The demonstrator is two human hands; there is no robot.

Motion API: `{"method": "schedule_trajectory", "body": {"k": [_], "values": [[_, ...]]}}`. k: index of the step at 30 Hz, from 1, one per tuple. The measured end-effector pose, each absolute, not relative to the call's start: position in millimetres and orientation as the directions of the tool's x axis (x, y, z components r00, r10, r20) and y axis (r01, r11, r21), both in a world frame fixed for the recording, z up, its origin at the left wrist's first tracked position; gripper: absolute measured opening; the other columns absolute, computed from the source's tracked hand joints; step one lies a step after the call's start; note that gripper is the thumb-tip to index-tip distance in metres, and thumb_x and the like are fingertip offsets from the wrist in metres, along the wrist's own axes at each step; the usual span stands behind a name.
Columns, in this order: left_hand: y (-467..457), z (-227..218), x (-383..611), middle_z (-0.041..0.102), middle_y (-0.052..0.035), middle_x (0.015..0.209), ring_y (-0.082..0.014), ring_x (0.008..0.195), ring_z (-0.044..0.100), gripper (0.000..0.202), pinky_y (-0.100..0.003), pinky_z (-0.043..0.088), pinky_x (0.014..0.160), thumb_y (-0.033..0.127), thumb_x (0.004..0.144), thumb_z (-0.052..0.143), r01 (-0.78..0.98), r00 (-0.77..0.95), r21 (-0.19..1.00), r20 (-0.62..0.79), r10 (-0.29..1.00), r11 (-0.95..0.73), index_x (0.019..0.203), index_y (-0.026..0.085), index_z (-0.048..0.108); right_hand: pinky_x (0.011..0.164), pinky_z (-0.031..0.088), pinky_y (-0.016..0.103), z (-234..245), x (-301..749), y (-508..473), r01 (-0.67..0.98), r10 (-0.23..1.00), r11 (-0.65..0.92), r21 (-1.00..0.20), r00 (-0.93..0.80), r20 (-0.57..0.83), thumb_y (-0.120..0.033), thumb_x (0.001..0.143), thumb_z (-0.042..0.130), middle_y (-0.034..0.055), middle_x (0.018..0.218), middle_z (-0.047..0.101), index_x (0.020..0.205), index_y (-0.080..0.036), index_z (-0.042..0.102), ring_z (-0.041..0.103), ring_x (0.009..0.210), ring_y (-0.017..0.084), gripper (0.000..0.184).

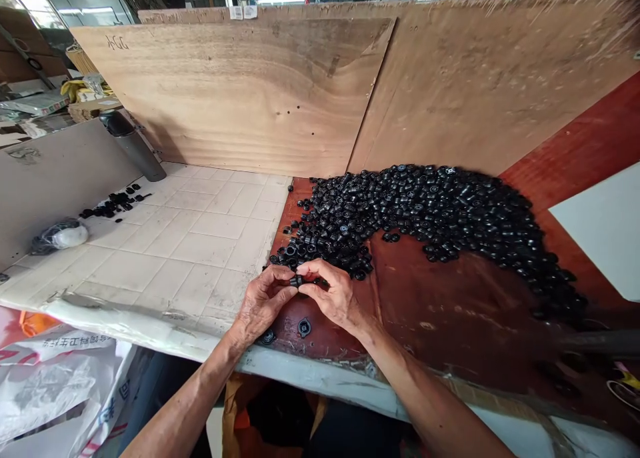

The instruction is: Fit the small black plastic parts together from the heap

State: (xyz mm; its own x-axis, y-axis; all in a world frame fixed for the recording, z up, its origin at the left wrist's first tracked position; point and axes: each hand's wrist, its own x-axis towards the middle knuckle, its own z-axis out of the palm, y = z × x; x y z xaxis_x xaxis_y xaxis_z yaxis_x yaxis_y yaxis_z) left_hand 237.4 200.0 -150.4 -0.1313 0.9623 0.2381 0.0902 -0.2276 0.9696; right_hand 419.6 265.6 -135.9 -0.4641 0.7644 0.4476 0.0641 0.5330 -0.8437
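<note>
A small round black plastic part [297,281] is pinched between my two hands, just above the front of the red-brown board [415,298]. My left hand [263,303] grips it from the left with thumb and fingertips. From the other side, my right hand [336,298] closes its thumb and index finger on it; my fingers hide some of the part. Right behind my hands begins a large heap of similar black parts [430,205]. Two loose ones lie nearer to me: a black ring-shaped part [304,327] and another black part [268,337] by my left wrist.
A tall plywood panel [260,91] closes off the back. On the tiled surface [200,231] at left are a dark bottle [134,146], some scattered black pieces [113,205] and a plastic-wrapped bundle [60,236]. White plastic bags [55,391] hang below the front edge.
</note>
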Motion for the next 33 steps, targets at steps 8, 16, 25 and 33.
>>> {"method": "schedule_trajectory", "body": {"k": [8,16,25,33], "values": [[201,-153,235,0.071,-0.0067,0.109,-0.0205,0.103,0.069,0.012,-0.038,0.056,0.097,0.027,0.093,0.074,0.244,-0.022,0.894,0.391,0.920,-0.375,0.103,0.022,0.070,0.072,0.052,0.027,-141,423,262,0.240,0.802,0.499,-0.833,-0.492,0.339,-0.040,0.103,0.058,0.0016,0.081,0.072,0.124,-0.023,0.064,0.067,0.072,0.018,0.027],[205,-152,239,0.071,-0.0058,0.106,-0.0202,0.100,0.070,0.017,-0.035,0.058,0.093,0.031,0.089,0.078,0.196,-0.044,0.916,0.364,0.930,-0.350,0.100,0.021,0.070,0.064,0.044,0.021,-142,413,255,0.460,0.813,0.548,-0.699,-0.488,0.317,-0.047,0.112,0.046,0.0018,0.076,0.069,0.102,-0.022,0.066,0.067,0.066,0.015,0.034],[208,-140,240,0.074,-0.0011,0.086,-0.0156,0.076,0.071,0.037,-0.030,0.060,0.077,0.039,0.078,0.086,-0.033,-0.259,0.984,0.160,0.953,-0.174,0.102,0.018,0.068,0.075,0.050,0.030,-93,456,164,0.551,0.887,0.435,-0.712,-0.125,0.445,-0.047,0.110,0.046,0.0048,0.080,0.067,0.102,-0.023,0.066,0.063,0.071,0.019,0.032],[207,-153,240,0.068,0.0008,0.085,-0.0110,0.070,0.062,0.037,-0.023,0.052,0.069,0.040,0.076,0.086,-0.074,-0.240,0.961,0.242,0.940,-0.266,0.100,0.019,0.068,0.068,0.050,0.036,-213,550,42,0.783,0.944,-0.320,-0.533,0.217,-0.249,-0.063,0.091,0.063,0.0055,0.069,0.060,0.071,-0.025,0.053,0.065,0.073,0.028,0.044]]}}
